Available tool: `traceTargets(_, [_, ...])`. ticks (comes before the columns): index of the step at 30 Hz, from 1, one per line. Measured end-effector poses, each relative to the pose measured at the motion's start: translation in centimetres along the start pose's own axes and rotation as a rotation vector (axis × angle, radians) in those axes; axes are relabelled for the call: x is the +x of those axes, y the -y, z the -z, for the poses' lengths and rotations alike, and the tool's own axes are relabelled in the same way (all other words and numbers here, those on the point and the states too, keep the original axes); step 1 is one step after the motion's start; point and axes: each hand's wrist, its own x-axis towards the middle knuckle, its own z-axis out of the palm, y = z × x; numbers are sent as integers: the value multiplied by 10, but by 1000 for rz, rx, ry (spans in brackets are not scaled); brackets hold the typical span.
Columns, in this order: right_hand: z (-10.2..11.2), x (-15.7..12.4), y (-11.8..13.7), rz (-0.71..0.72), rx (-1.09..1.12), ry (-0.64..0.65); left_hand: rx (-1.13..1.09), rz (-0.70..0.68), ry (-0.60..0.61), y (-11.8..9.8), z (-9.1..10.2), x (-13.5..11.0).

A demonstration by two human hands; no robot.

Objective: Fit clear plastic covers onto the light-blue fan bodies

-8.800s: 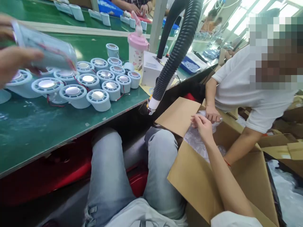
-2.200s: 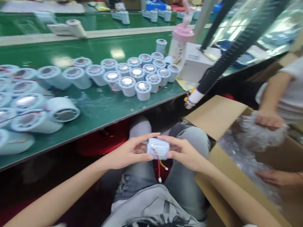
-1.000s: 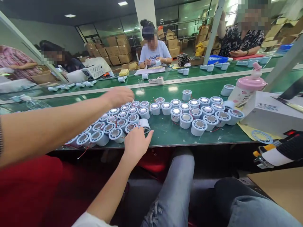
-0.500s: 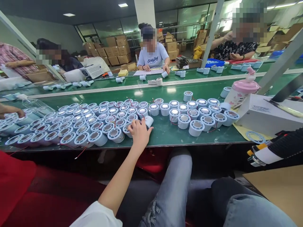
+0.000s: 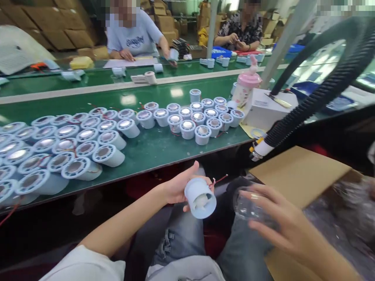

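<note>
Hands (image 5: 177,188) (image 5: 288,222) hold white-cored blue housing (image 5: 195,190) and clear cup (image 5: 242,207).

Plastic Gleaming, Card and Cloth Looking Matt

The green worktop (image 5: 155,146) is gleaming, its smooth surface throwing back light. On it, light-blue cylinders (image 5: 187,134) are showing smooth plastic with a soft sheen, and metallic-looking discs (image 5: 188,124) are shining in their tops. In front of the worktop, a held cylinder (image 5: 197,191) is showing the same smooth plastic, while a clear cup (image 5: 244,207) beside it is glinting, see-through. Below the worktop's near edge, jeans (image 5: 189,232) are showing matt denim. To its right, a cardboard flap (image 5: 299,173) is looking matt, and crumpled film (image 5: 351,199) is glistening in wrinkles. Over its right end, a black hose (image 5: 328,88) is showing ridges, its metal tip (image 5: 256,157) shining.
</note>
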Motion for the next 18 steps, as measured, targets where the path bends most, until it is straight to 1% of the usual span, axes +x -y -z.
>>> traceTargets(3, [-24,12,7,46,-249,12,264,62,62,-7,-15,9])
traceTargets(5, [-36,23,10,0,-308,28,507,76,41,-14,-22,9])
traceTargets(7, [-40,29,12,-89,-285,48,781,29,10,-19,-27,7])
traceTargets(9, [-40,29,11,-162,-259,80,1035,-59,-11,-21,-31,4])
traceTargets(11, [-39,27,9,-194,-240,131,1209,-132,-80,-19,-36,2])
traceTargets(12, [-39,26,7,-205,-212,157,1255,-147,-137,-17,-38,1])
traceTargets(14, [-39,25,5,-237,-93,196,1274,-180,-241,-13,-40,-1])
traceTargets(16, [-38,24,4,-284,58,198,1204,-256,-306,-8,-39,-2])
traceTargets(18, [-37,24,3,-326,169,173,1103,-348,-359,-4,-34,-1])
